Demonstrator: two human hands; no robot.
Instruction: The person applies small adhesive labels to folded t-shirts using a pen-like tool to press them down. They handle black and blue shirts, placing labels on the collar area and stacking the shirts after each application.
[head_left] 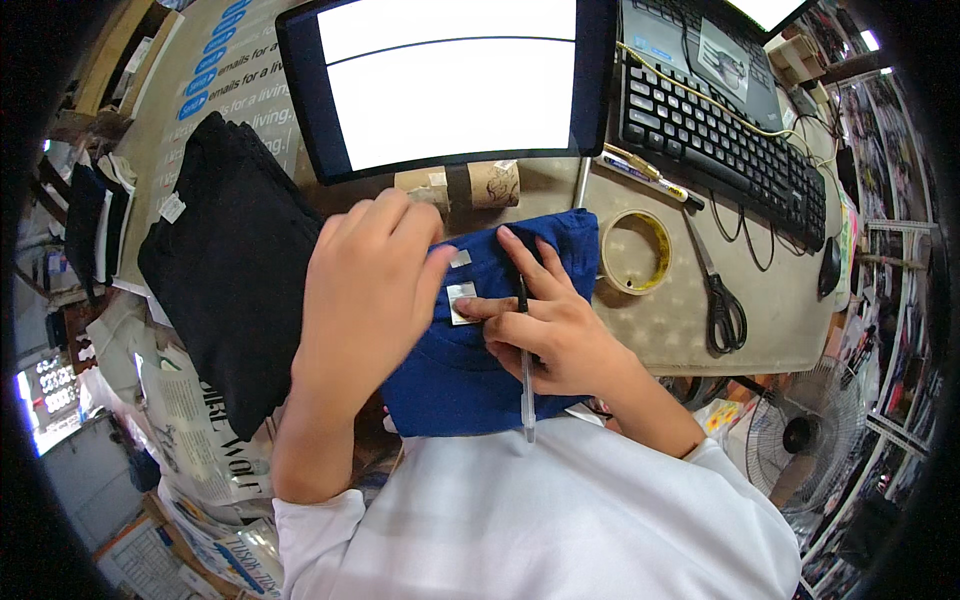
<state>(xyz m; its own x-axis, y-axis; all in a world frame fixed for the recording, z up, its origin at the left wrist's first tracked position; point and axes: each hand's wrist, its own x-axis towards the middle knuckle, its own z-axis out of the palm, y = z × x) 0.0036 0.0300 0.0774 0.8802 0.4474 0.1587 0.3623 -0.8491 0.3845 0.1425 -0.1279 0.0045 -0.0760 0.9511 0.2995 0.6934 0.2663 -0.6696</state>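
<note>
A folded blue garment (pixel 455 385) lies at the table's front edge, against my white shirt. On it sit a white label (pixel 463 303) and a smaller white piece (pixel 460 258). My right hand (pixel 550 325) rests on the garment, its index fingertip pressing the label. A clear-barrelled pen (pixel 528 395) is tucked between that hand's fingers. My left hand (pixel 375 270) is over the garment's left side, fingers bent and thumb apart from them. Nothing shows between its fingertips, though its palm is hidden.
Folded black garments (pixel 225 270) lie on the left. Beyond are a lit screen (pixel 450 85) and cardboard rolls (pixel 495 186). To the right are a tape roll (pixel 608 248), scissors (pixel 722 310), a marker (pixel 675 190), a keyboard (pixel 720 140) and a mouse (pixel 829 268). A fan (pixel 800 435) stands below the table.
</note>
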